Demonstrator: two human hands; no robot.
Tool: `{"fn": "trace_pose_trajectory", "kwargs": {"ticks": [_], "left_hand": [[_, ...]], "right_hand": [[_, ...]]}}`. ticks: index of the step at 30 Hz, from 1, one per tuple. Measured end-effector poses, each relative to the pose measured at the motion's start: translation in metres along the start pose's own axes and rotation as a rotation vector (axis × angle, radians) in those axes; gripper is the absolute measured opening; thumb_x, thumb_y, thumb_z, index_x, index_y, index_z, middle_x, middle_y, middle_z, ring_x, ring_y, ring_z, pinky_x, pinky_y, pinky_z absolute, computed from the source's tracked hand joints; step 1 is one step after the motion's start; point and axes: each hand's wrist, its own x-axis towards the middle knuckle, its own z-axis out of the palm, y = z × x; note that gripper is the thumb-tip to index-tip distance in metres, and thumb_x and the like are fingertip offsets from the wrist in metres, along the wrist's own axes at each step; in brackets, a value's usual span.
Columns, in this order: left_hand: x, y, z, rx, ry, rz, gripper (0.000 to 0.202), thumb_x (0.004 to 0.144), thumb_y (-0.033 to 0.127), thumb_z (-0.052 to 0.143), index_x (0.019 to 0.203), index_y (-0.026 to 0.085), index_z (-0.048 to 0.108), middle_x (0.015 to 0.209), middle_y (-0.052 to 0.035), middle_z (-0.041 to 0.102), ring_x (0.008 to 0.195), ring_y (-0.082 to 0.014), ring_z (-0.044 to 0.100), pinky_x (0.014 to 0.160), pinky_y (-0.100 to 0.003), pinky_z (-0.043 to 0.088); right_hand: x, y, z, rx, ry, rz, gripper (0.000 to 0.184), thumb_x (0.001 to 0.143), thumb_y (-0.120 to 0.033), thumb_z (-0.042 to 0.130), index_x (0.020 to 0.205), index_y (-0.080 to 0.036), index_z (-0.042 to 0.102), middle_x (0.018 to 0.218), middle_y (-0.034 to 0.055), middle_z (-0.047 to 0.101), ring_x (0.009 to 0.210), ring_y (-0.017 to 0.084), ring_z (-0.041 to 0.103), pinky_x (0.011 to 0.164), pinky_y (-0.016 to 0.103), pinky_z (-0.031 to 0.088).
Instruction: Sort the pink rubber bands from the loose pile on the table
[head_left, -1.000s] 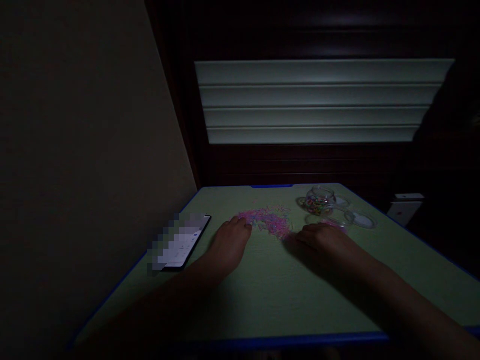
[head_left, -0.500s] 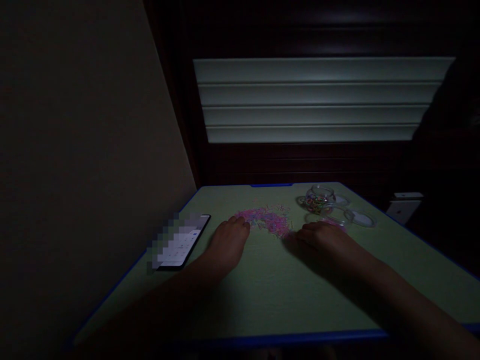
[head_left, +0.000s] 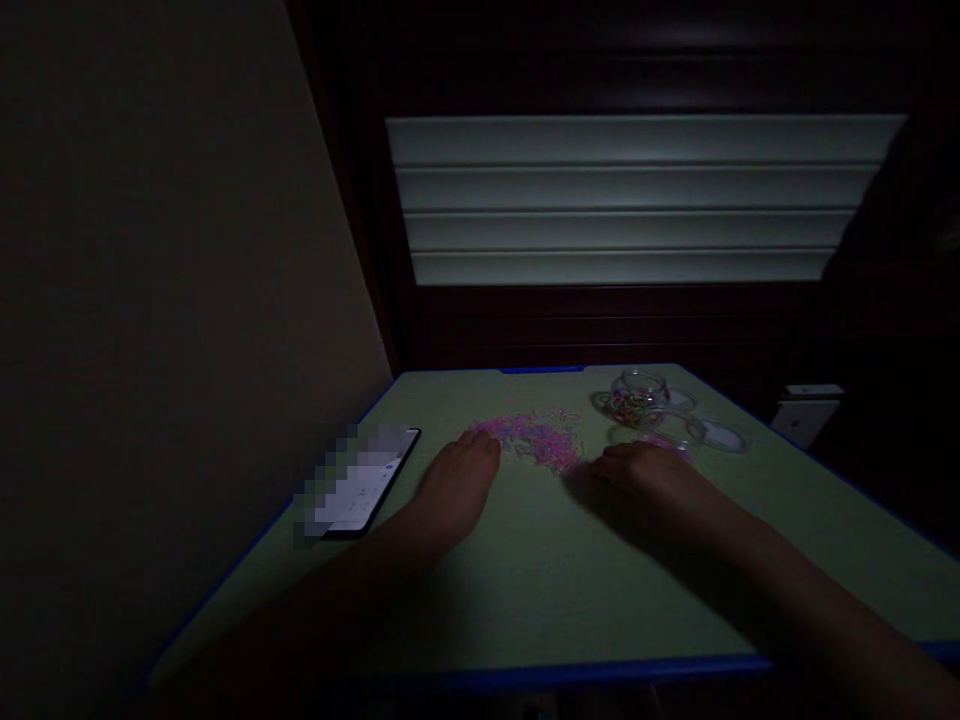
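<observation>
A spread of tiny pink and purple loops that look like small rubber bands (head_left: pixel 551 445) lies mid-table. My left hand (head_left: pixel 461 478) rests at its left end, fingers curled together and tips touching or close to the edge; what is under them is hidden. At the right end is my right hand (head_left: pixel 637 470), its fingers pressed together and pointing towards the bands. Dim light hides whether anything is between them. Just beyond the right hand, a clear container (head_left: pixel 675 428) shows pink bits inside, partly covered by that hand. Behind it stands a glass jar (head_left: pixel 636 398) of multicoloured bands.
Round clear lids (head_left: pixel 718 435) lie at the right of the pale green table (head_left: pixel 517 590), which has a blue rim. A lit phone (head_left: pixel 367 490) is on the left, near the wall (head_left: pixel 187 300). A white box (head_left: pixel 806 415) stands past the right edge.
Both hands stay almost in place; the right fingers shift very slightly. The view moves a little, and the spread of bands looks the same.
</observation>
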Motion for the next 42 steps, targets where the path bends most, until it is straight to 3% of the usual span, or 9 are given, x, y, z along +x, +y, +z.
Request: {"fn": "trace_pose_trajectory", "kwargs": {"ticks": [14,21,31,42], "left_hand": [[0.003,0.023,0.001,-0.075,0.1,0.121,0.018,0.081,0.004,0.037,0.089,0.015,0.048,0.091,-0.005,0.049,0.086,-0.0183,0.045,0.073,-0.03,0.04],[0.0,0.028,-0.005,-0.11,0.209,0.214,0.016,0.082,0.006,0.038,0.092,0.013,0.048,0.092,-0.0062,0.048,0.085,-0.0184,0.044,0.076,-0.032,0.039],[-0.002,0.035,-0.001,-0.101,0.309,0.334,0.016,0.085,0.009,0.036,0.093,0.012,0.049,0.09,-0.0067,0.049,0.083,-0.0184,0.044,0.074,-0.033,0.04],[-0.002,0.037,-0.004,-0.068,0.307,0.382,0.017,0.085,0.009,0.035,0.093,0.012,0.049,0.091,-0.007,0.049,0.082,-0.0187,0.044,0.072,-0.033,0.039]], "right_hand": [[0.001,0.0,0.0,0.014,0.038,-0.006,0.022,0.084,-0.027,0.041,0.074,-0.018,0.059,0.068,0.0033,0.057,0.06,0.012,0.049,0.057,0.025,0.03],[0.001,-0.006,-0.008,0.051,0.084,-0.028,0.019,0.084,-0.021,0.041,0.081,-0.017,0.06,0.071,0.0046,0.057,0.064,0.012,0.049,0.06,0.024,0.031],[0.001,-0.01,-0.006,0.088,0.145,-0.101,0.019,0.083,-0.027,0.044,0.088,-0.017,0.06,0.073,0.0046,0.056,0.068,0.014,0.048,0.062,0.027,0.032],[0.002,-0.01,-0.003,0.039,0.153,-0.138,0.015,0.082,-0.016,0.044,0.079,-0.016,0.059,0.072,0.0044,0.056,0.066,0.013,0.047,0.06,0.028,0.031]]}}
